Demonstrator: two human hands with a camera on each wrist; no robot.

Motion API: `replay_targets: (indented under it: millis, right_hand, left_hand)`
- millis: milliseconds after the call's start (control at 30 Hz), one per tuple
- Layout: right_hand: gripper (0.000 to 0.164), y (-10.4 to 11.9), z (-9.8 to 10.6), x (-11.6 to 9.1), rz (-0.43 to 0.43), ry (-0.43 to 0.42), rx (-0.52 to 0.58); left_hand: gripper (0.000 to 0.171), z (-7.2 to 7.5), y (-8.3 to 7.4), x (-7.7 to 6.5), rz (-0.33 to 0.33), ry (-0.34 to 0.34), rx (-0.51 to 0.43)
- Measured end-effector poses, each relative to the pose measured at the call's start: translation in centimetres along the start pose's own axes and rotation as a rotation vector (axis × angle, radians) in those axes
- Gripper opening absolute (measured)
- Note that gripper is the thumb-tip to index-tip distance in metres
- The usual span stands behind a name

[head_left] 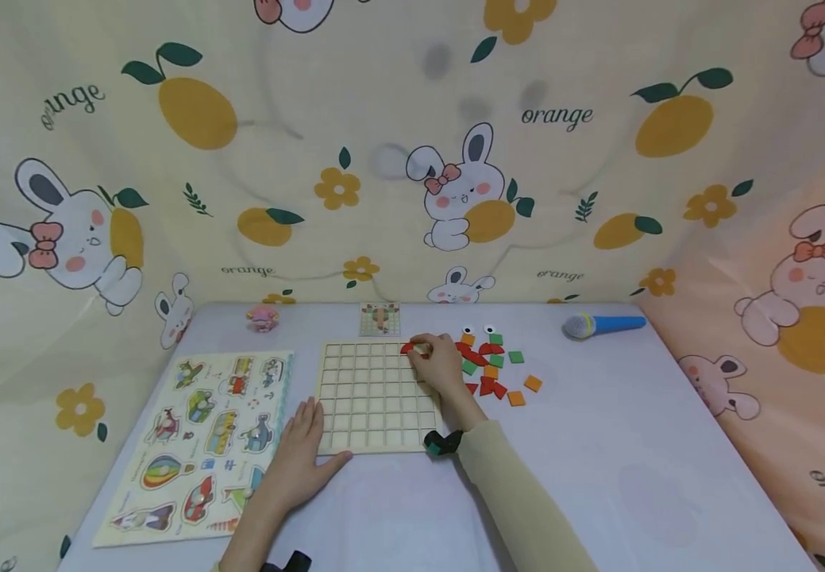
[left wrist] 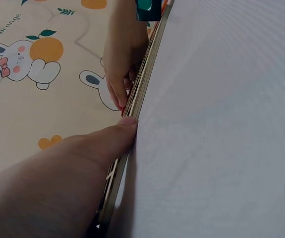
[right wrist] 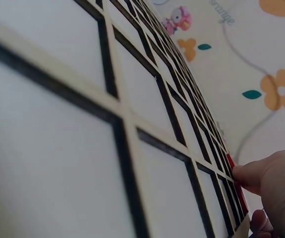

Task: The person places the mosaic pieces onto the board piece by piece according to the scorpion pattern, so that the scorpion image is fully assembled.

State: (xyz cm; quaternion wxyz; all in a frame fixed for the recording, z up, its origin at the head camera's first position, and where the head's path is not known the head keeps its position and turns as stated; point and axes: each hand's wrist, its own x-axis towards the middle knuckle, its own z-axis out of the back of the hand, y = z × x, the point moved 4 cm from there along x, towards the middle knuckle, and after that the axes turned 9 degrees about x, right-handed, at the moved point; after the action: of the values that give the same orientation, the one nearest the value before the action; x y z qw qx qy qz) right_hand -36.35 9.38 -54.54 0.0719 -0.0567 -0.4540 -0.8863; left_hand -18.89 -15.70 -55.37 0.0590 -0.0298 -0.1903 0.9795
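Observation:
A pale wooden grid board (head_left: 369, 401) with square cells lies at the middle of the table. At its far right corner my right hand (head_left: 441, 367) pinches a small red piece (head_left: 406, 348) with curled fingers. The right wrist view has the thumb (right wrist: 249, 174) against red (right wrist: 231, 161) at the board's rim; the fingers hide part of it. My left hand (head_left: 303, 453) lies with extended fingers along the board's left edge, its thumb (left wrist: 125, 125) touching the near edge. Loose red, green and orange pieces (head_left: 516, 398) lie right of the board.
Behind the board is a small picture card (head_left: 379, 319). To the left lies a puzzle board with vehicle pictures (head_left: 201, 445), and a pink figurine (head_left: 263, 318) stands behind it. A blue toy microphone (head_left: 605, 325) lies at the back right. Patterned cloth (head_left: 383, 262) hangs behind the table.

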Motion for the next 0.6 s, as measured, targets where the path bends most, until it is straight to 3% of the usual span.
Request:
replay_targets:
  millis: [600]
  right_hand:
    - [0.024, 0.27, -0.10, -0.29, -0.017, -0.024, -0.033]
  left_hand:
    - [0.107, 0.09, 0.13, -0.13, -0.026, -0.006, 0.003]
